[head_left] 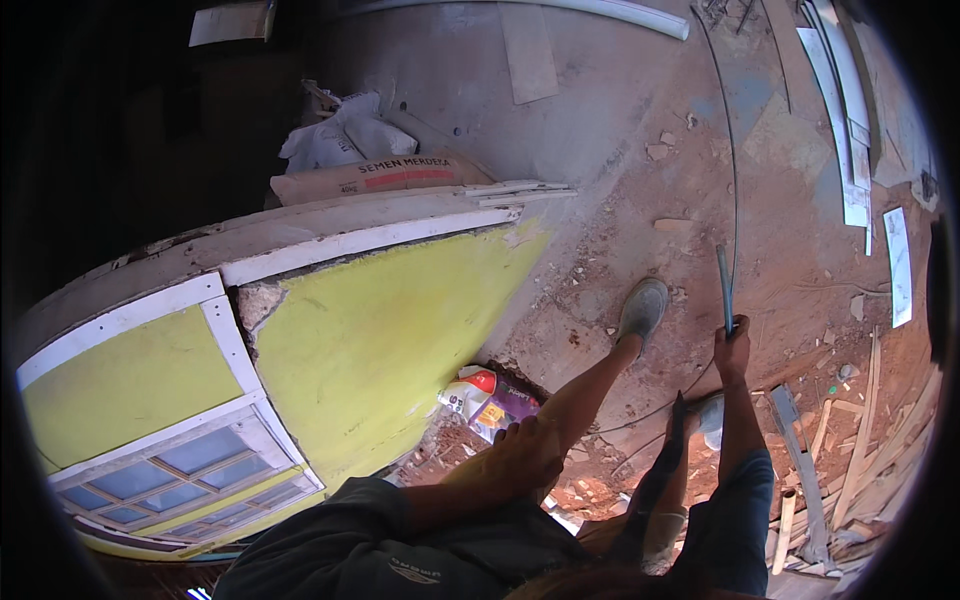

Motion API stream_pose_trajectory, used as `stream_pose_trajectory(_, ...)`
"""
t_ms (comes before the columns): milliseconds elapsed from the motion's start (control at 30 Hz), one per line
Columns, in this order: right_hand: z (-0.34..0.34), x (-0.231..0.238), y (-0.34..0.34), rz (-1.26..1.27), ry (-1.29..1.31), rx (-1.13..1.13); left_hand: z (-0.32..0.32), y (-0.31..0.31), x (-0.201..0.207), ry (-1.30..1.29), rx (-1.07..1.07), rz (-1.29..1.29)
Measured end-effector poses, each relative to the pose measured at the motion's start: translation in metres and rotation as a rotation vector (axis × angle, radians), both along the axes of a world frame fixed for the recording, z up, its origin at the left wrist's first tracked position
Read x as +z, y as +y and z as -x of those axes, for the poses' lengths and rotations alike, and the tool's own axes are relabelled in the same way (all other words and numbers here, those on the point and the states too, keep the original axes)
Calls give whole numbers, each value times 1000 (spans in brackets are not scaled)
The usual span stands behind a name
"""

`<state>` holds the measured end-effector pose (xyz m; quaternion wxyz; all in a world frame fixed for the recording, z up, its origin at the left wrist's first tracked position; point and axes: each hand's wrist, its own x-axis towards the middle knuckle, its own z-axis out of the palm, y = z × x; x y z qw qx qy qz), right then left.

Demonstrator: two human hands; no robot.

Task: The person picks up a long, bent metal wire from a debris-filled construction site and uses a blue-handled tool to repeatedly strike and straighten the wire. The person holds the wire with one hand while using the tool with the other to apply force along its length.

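Note:
My right hand (732, 350) is closed around a slim blue-grey bar (724, 280), which points away from me over the dirty floor. A thin dark cable (733, 150) runs along the floor beside the bar and passes near the hand. My left hand (527, 455) rests on my bent left leg at the knee, its fingers curled over it. Below that hand, against the foot of the yellow-green wall (390, 340), lies a crumpled purple, red and white bag (490, 400). A dark strap-like strip (655, 490) hangs in front of my right leg.
Left, the wall carries a white-framed window (200, 465). Behind it lie a brown cement sack (375, 178) and a whitish sack (350, 130). White strips (845, 120) and a pile of wooden slats (870, 450) lie right, a long pipe (630, 12) at the far edge. Rubble dots the floor.

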<state>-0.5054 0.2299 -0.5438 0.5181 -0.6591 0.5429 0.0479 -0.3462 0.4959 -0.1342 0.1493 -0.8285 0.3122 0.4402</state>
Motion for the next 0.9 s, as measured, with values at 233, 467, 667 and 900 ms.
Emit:
stream_pose_trajectory(233,-13,226,52,-102,-254,-225,12,15,-9,-29,-34,8)
stream_pose_trajectory(467,-8,288,78,-101,-98,-302,27,18,-31,185,-225,528)
stream_pose_trajectory(667,9,274,58,84,-118,-317,53,23,-86,611,77,275)
stream_pose_trajectory(900,-8,239,25,25,-142,-347,78,56,-178,944,512,280)
